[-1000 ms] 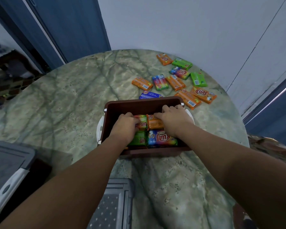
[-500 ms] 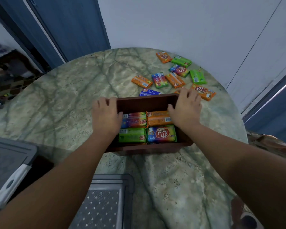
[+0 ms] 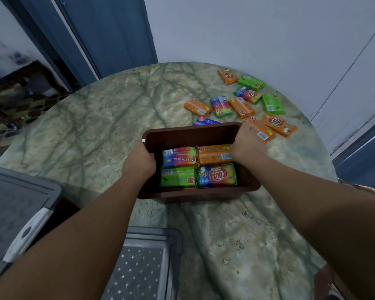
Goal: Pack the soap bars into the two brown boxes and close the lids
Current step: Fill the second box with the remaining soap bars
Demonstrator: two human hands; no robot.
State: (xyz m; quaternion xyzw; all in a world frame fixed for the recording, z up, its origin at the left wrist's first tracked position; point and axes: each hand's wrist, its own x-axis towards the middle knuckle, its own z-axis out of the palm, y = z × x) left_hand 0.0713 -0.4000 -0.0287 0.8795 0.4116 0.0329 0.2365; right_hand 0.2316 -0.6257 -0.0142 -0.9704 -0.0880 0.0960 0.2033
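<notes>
A brown box (image 3: pixel 193 133) stands open on the round marble table (image 3: pixel 95 131). Inside lie several wrapped soap bars: a rainbow one (image 3: pixel 179 157), an orange one (image 3: pixel 214 154), a green one (image 3: pixel 178 177) and a blue-red one (image 3: pixel 217 175). My left hand (image 3: pixel 140 162) grips the box's left wall, thumb over the rim. My right hand (image 3: pixel 246 140) grips the right wall near its far corner. More soap bars (image 3: pixel 243 98) lie scattered on the table beyond the box, orange, green and rainbow.
A grey lid with a white clip (image 3: pixel 20 213) sits at the lower left. Another grey patterned lid (image 3: pixel 143 265) lies just below the table's near edge. A white wall and a blue door (image 3: pixel 108 33) stand behind the table.
Both hands came out of the box, where they pressed the soaps, and moved to its two side walls, which they now grip. The box sits slightly shifted.
</notes>
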